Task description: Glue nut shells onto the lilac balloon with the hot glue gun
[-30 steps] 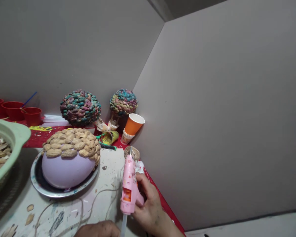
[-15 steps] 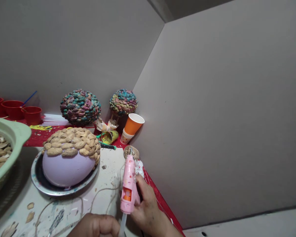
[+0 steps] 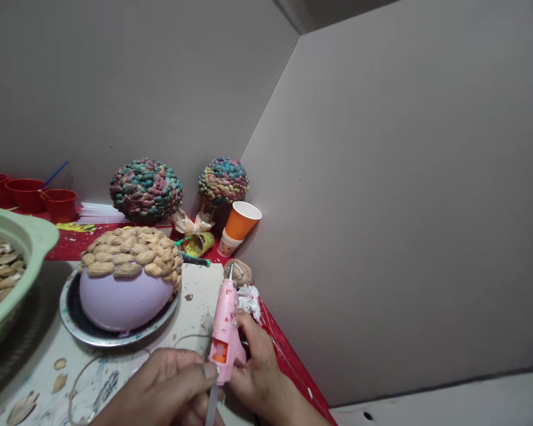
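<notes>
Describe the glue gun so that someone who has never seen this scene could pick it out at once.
Start at the round metal bowl on the pale worktop, then look right. The right hand grips the glue gun, its metal tip pointing toward a ball of twine. Its pink body, orange showing through an opening, sets it apart from the tan twine and the white scrap nearby.

Two bare hands side by side, low in view.
The left hand (image 3: 160,378) reaches in from the bottom edge, its back turned up, its thumb (image 3: 198,377) stretched toward the right hand (image 3: 257,370), its fingers (image 3: 194,407) bent underneath and partly hidden. The right hand curls in a grip, thumb (image 3: 249,330) raised and pointing forward, most of its fingers out of sight; the bare right forearm (image 3: 299,408) slants down to the bottom edge.
</notes>
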Motion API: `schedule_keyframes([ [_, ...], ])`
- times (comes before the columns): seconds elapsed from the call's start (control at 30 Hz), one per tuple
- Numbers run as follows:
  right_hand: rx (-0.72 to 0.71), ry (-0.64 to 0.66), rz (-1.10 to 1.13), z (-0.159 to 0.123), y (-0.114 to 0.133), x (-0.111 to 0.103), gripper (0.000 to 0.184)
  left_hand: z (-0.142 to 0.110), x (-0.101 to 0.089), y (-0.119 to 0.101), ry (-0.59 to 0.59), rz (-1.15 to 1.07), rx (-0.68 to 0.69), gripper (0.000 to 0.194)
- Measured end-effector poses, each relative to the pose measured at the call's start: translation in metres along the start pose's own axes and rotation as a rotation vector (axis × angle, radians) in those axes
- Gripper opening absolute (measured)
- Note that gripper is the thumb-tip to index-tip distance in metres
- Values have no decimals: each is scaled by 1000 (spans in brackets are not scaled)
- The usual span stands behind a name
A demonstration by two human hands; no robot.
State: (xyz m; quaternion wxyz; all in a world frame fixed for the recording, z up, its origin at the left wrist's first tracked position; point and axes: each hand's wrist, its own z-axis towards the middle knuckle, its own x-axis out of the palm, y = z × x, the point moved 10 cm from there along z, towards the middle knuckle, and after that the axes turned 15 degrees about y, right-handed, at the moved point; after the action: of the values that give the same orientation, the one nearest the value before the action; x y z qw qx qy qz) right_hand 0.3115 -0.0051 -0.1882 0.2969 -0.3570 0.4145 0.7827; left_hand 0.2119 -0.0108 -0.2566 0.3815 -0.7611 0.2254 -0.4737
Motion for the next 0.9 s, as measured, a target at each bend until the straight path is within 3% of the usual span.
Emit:
schedule_keyframes([
  [0.3,-66,7,-38,2,11,2,22,-5,4,-14,-38,75,-109,47],
  [0.4,-53,15,-33,0,8,3,26,-2,5,-12,-9,109,-103,51],
  [0.6,-53,-2,-74,0,9,3,26,2,-3,-8,-91,141,-35,59],
  [0.9,-66,-10,-80,2,9,6,23,8,-6,-1,-100,118,-69,54],
])
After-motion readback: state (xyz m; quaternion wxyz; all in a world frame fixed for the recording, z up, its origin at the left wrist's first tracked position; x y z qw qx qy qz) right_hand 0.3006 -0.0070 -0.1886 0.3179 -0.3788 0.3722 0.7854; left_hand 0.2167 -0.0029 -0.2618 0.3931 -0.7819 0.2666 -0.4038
